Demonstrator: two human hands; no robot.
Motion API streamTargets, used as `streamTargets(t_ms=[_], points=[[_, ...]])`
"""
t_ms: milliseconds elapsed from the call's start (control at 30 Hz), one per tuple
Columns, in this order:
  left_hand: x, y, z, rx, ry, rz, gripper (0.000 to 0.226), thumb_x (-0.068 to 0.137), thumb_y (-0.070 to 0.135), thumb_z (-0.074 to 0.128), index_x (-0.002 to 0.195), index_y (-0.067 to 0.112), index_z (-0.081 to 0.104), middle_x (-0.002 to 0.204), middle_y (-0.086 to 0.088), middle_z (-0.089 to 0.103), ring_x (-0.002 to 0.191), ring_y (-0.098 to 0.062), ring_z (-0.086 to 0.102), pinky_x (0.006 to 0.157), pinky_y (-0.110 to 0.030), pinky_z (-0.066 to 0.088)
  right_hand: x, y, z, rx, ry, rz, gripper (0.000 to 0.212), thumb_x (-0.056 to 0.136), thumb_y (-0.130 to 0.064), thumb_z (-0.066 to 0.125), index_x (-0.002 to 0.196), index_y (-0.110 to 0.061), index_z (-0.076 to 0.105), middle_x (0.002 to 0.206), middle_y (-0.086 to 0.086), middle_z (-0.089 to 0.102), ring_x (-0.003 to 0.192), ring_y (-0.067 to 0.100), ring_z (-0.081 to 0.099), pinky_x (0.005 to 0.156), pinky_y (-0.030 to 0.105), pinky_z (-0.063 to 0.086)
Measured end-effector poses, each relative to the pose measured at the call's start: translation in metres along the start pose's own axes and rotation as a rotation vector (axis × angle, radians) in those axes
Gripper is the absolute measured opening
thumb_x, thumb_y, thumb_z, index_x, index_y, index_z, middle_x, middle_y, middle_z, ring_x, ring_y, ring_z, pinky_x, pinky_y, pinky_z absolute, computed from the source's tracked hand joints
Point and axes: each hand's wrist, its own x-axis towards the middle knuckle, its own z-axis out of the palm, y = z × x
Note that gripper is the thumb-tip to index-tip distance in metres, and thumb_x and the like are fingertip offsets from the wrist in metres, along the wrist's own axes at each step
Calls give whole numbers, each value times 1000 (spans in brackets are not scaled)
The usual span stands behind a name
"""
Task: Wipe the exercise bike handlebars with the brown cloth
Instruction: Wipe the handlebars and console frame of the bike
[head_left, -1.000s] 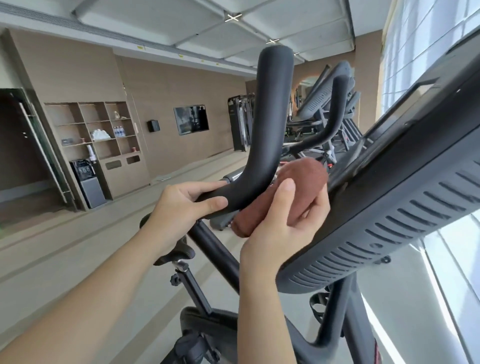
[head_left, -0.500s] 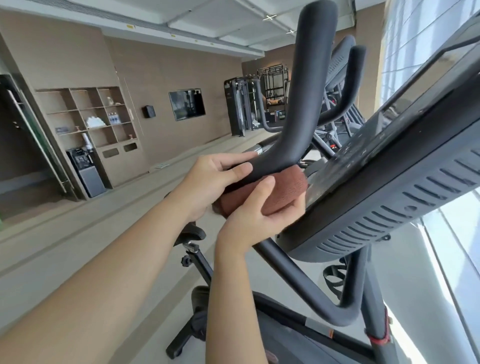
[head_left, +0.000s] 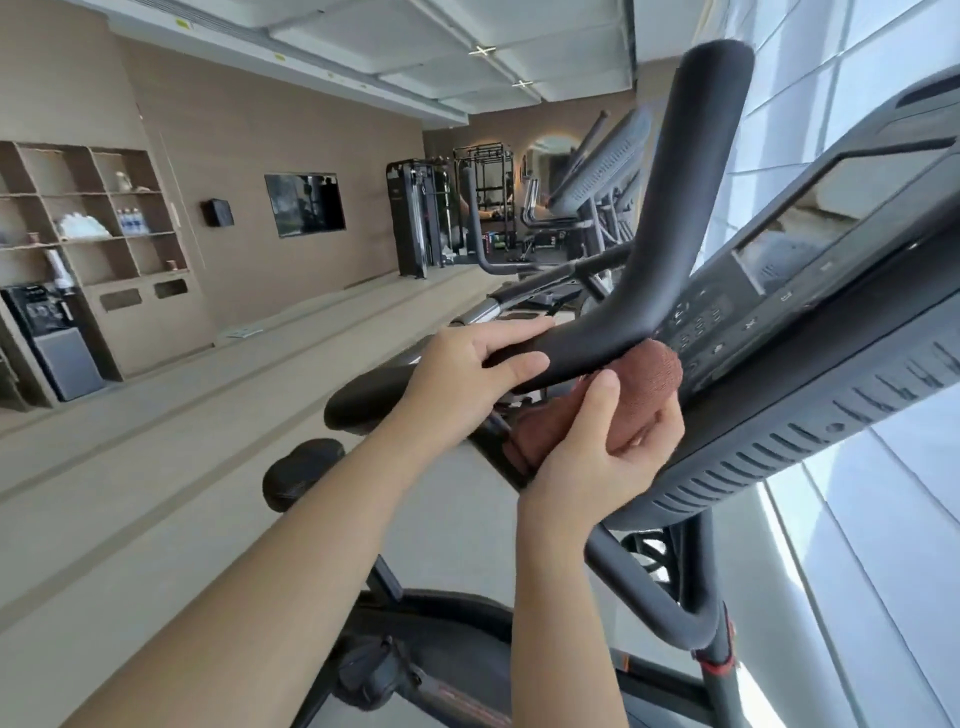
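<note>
A person's left hand (head_left: 467, 374) grips the handlebar (head_left: 639, 291); the right hand (head_left: 597, 447) clutches the brown cloth (head_left: 649, 379) beneath it. Bunched so, the cloth may miss the upper surface.

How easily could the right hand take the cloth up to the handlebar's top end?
Probably yes: the right hand holds the brown cloth at the bend of the handlebar, and the bar above is bare. The left hand grips lower down; the console sits beside the bar, not across it.

The left forearm (head_left: 270, 597) and right forearm (head_left: 563, 623) are bare right to the near edge. The left hand (head_left: 457, 379) and right hand (head_left: 597, 457) are bare too. The right thumbnail (head_left: 605, 383) is short and plain.
</note>
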Motion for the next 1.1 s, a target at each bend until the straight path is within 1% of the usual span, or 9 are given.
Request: streamTargets(t_ms=[133,200,300,500,633,733,867,1000,1100], points=[[1,-9,-5,99,-15,81,43,80,10,66,119,28,60,105,30,55,93,26,47,80,5,32,28,-45,1,-227,-88,-391,44,79,-24,64,122,-19,54,119,-11,57,111,-4,51,97,18,41],[-2,-11,-8,97,-19,126,44,79,7,67,119,25,60,103,33,53,94,23,48,82,5,32,39,-60,7,-428,-182,-505,46,79,-29,65,123,-25,53,110,-16,49,100,-20,45,86,-1,32],[-8,-19,-16,145,-4,238,44,78,2,67,119,16,60,111,18,56,104,9,47,89,4,27,36,-63,8,-629,-194,-550,50,80,-31,65,127,-32,49,107,-4,43,89,-21,43,79,-6,28],[-12,-48,-43,262,4,396,38,76,1,69,113,8,63,110,-3,65,102,-7,53,88,5,21,-9,-35,10,-815,-138,-533,51,79,-29,68,125,-39,48,110,-2,38,88,-4,49,82,13,41],[-13,-60,-59,169,-78,413,39,72,0,72,110,4,64,104,-4,65,97,3,46,87,5,23,-45,-11,10,-970,-262,-529,52,77,-29,70,124,-38,51,108,-2,39,84,0,47,74,1,38],[-13,-67,-66,205,-151,429,43,74,2,71,116,5,60,116,-10,63,108,-17,54,96,-11,29,-43,-32,12,-1066,-296,-632,50,76,-31,71,123,-36,54,104,0,44,85,-13,44,74,-6,30],[-10,-79,-83,280,-170,471,42,77,16,71,116,8,60,118,-10,62,110,-28,53,96,-38,39,-24,-63,34,-1225,-250,-815,49,77,-33,69,124,-32,55,105,0,40,82,2,43,78,-7,27],[-6,-89,-90,205,-205,467,40,77,24,70,113,10,61,113,-6,64,105,-25,54,92,-35,41,-14,-54,58,-1653,-250,-873,44,80,-32,66,123,-27,57,113,14,44,97,33,51,86,30,40],[0,-94,-93,203,-227,503,39,76,30,67,111,12,62,108,-4,65,100,-26,56,87,-38,45,-14,-49,67,-1744,-217,-894,43,79,-33,65,121,-27,59,111,18,46,92,39,52,84,36,42]])
